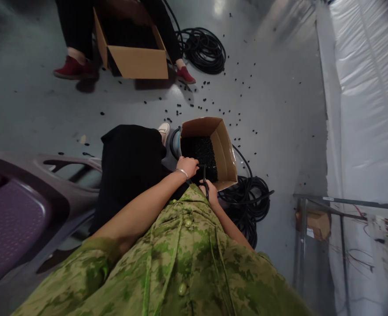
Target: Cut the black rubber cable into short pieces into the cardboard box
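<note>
My left hand (187,166), with a silver bracelet at the wrist, is closed on a thin black hose (201,165) whose end points right. Wrapped around the dark handles of what look like scissors (204,174), my right hand (210,191) is closed too. The narrow blades point away from me and meet the hose end. Below both hands stands an open cardboard box (225,145), tilted toward me. Many small black pieces (198,149) fill its bottom. My fingers partly hide the hose and the scissor handles.
Coiled black hose (258,197) lies right of the box; another coil (207,50) lies farther off. Small black pieces are scattered over the grey floor (279,114). A person in red shoes (185,75) sits behind another box (141,61). A purple chair (16,228) stands left, a metal frame (302,245) right.
</note>
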Demonstrator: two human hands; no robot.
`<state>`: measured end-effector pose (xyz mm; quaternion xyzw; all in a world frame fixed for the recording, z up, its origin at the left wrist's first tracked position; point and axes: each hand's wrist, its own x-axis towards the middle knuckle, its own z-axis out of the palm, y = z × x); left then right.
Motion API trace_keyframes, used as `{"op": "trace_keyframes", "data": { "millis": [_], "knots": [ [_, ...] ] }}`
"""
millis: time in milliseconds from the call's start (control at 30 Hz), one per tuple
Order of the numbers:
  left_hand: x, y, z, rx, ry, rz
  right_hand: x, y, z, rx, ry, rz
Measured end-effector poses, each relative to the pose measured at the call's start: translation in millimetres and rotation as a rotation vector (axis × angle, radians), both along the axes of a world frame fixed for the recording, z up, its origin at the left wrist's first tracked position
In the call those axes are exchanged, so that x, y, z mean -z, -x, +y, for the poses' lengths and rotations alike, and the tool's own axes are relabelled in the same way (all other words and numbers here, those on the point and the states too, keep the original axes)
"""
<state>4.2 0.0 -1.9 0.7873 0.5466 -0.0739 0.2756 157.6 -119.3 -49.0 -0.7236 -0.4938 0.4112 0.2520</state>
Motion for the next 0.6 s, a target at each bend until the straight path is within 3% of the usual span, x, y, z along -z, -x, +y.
{"op": "trace_keyframes", "data": {
  "millis": [600],
  "knots": [
    [-0.6,-0.5,0.9,-0.002,0.017,0.026,3.7,-0.1,-0.2,-0.004,-0.005,-0.032]
  ]
}}
